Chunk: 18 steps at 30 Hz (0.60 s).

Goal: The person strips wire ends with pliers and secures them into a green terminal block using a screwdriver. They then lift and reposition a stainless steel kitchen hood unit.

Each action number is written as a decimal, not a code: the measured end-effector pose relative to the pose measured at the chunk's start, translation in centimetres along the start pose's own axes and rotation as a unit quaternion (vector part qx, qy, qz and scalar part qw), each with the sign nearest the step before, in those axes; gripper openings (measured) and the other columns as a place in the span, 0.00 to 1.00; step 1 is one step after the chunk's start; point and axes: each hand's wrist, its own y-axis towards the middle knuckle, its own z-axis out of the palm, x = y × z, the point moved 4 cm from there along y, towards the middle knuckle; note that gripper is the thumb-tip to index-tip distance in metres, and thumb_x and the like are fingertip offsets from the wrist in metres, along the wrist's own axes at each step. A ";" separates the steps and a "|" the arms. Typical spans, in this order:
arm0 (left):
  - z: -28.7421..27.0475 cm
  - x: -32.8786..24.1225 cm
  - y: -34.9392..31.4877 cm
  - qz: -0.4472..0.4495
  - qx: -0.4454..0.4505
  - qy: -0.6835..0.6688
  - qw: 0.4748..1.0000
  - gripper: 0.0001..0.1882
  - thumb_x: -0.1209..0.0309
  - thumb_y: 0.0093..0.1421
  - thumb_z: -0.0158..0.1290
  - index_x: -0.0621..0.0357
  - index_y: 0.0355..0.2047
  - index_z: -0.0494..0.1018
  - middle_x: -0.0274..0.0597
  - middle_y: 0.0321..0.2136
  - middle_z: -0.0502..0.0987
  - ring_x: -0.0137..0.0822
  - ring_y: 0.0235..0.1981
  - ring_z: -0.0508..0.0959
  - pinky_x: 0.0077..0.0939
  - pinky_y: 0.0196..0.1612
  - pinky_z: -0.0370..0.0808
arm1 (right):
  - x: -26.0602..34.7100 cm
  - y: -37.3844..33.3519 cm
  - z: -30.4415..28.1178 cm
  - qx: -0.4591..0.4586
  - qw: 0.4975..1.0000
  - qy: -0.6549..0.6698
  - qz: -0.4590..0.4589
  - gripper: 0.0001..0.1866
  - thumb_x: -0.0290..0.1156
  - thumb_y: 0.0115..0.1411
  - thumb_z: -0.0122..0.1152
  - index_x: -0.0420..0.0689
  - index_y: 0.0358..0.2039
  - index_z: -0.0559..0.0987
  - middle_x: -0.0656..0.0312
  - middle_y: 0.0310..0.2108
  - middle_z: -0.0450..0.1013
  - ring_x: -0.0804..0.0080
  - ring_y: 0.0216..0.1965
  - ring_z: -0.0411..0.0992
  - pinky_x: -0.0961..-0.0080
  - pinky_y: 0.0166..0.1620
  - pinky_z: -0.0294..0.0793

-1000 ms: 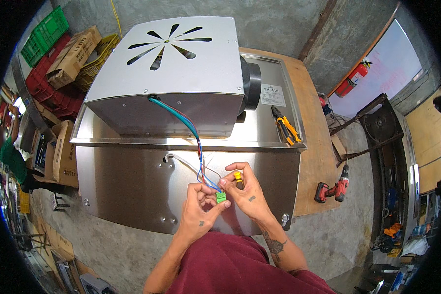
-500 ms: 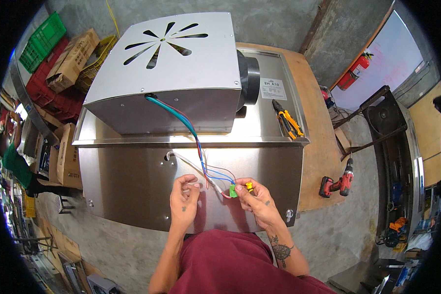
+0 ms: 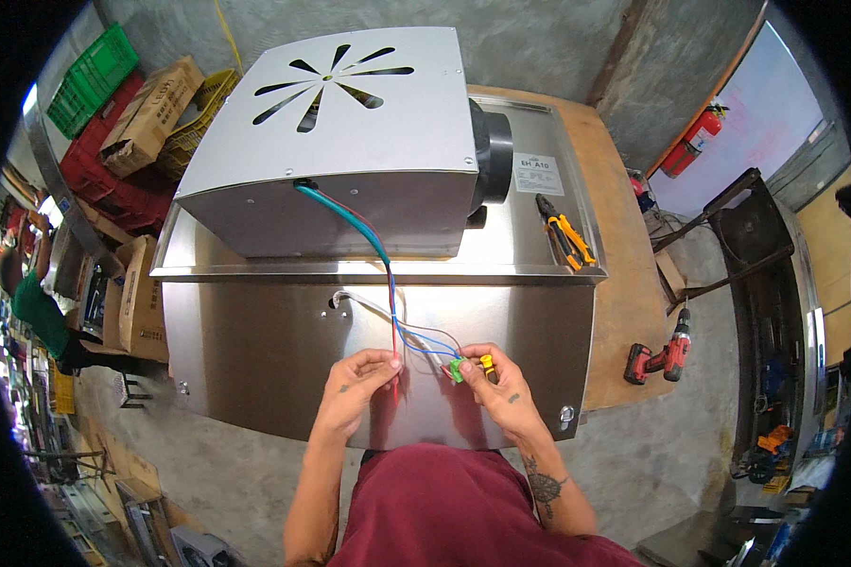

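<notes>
My left hand [image 3: 357, 387] pinches a loose red wire [image 3: 394, 323] between thumb and fingertips, its end hanging below them. My right hand [image 3: 501, 395] grips a small green terminal block [image 3: 457, 370], with a yellow-handled screwdriver [image 3: 488, 365] tucked among the same fingers. A blue wire [image 3: 429, 341] and a brown one run to the block. A white cable [image 3: 361, 300] comes out of a hole in the brushed steel panel [image 3: 246, 345] and reaches the block too. The red and blue wires leave a teal sleeve [image 3: 357, 222] that emerges from the grey metal motor box [image 3: 378, 213].
Yellow-handled pliers [image 3: 565, 234] lie on the steel beside the black round outlet [image 3: 494, 156]. A red cordless drill [image 3: 660, 357] rests at the wooden table's [image 3: 619, 283] right edge. Crates and cardboard boxes [image 3: 151, 113] stack at left, where another person in green [image 3: 40, 312] is.
My left hand has gone from loosely curled beside the wires to pinching the red wire, which is now pulled straight. My right hand keeps the terminal block. The view has shifted slightly.
</notes>
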 end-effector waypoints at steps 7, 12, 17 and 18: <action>-1.1 0.4 -3.6 -0.083 0.149 -0.268 0.948 0.10 0.75 0.73 0.58 0.67 0.52 0.79 0.48 0.42 0.85 0.30 0.36 0.84 0.25 0.43 0.82 | -1.2 -0.4 0.6 0.022 0.998 -0.055 0.001 0.14 0.36 0.77 0.62 0.42 0.56 0.78 0.68 0.38 0.77 0.81 0.38 0.71 0.78 0.44 0.74; -0.1 0.4 -4.7 -0.060 0.182 -0.265 0.945 0.09 0.78 0.72 0.58 0.67 0.51 0.78 0.50 0.40 0.84 0.32 0.37 0.84 0.24 0.42 0.81 | -0.8 -0.9 0.4 0.036 0.999 -0.035 -0.004 0.14 0.36 0.77 0.62 0.41 0.57 0.78 0.67 0.37 0.77 0.81 0.37 0.71 0.78 0.43 0.74; 0.2 0.0 -4.6 -0.033 0.136 -0.148 0.979 0.10 0.75 0.70 0.63 0.64 0.49 0.81 0.39 0.39 0.84 0.25 0.37 0.81 0.19 0.42 0.77 | -0.9 -1.3 0.1 0.042 0.998 -0.041 -0.012 0.14 0.36 0.78 0.61 0.42 0.56 0.78 0.67 0.38 0.77 0.81 0.38 0.71 0.78 0.43 0.74; 0.4 -0.3 -4.6 -0.028 0.110 -0.105 0.988 0.10 0.75 0.69 0.64 0.64 0.49 0.81 0.38 0.40 0.84 0.24 0.38 0.81 0.18 0.44 0.77 | -0.9 -1.4 0.1 0.041 0.998 -0.043 -0.012 0.14 0.36 0.78 0.61 0.41 0.56 0.78 0.67 0.38 0.77 0.81 0.38 0.71 0.78 0.43 0.74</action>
